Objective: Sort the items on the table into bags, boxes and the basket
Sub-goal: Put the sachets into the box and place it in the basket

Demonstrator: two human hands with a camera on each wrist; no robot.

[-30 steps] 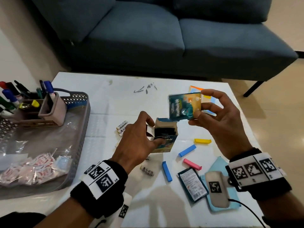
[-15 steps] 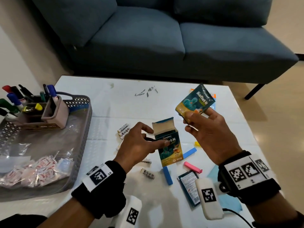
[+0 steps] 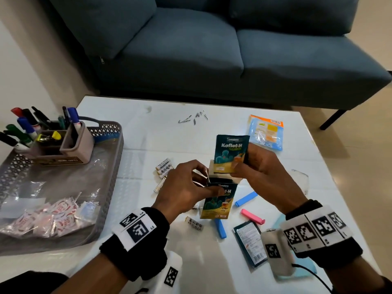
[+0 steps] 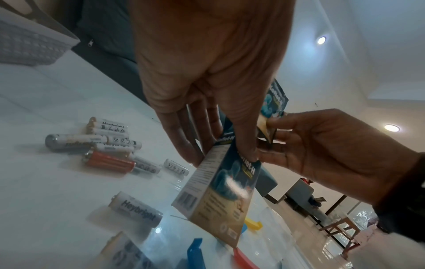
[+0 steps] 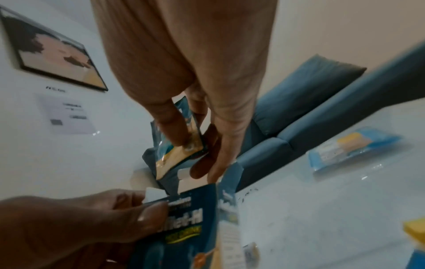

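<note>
Your left hand (image 3: 182,187) grips the Koflet-H box (image 3: 218,201) near its open top, thumb across the front and fingers curled behind it, the box upright above the table (image 3: 148,132); your right hand (image 3: 263,175) pinches the sachet (image 3: 231,153) by its lower edge between thumb and fingers, its bottom just at the box's open mouth, between the raised flaps; half a second ago the sachet was tilted and held up and to the right of the box, and now it stands upright directly over the opening, while the box has turned more square to you; the batteries (image 4: 103,143) lie on the table just left of your left hand, the blue clip (image 3: 246,198) and pink clip (image 3: 252,216) below your right hand, the basket (image 3: 110,158) well to the left; whether the sachet's edge is already inside the box you cannot tell, since your right fingers cover it; the box's lettering is partly hidden by your left thumb; the right wrist view is blurred.
</note>
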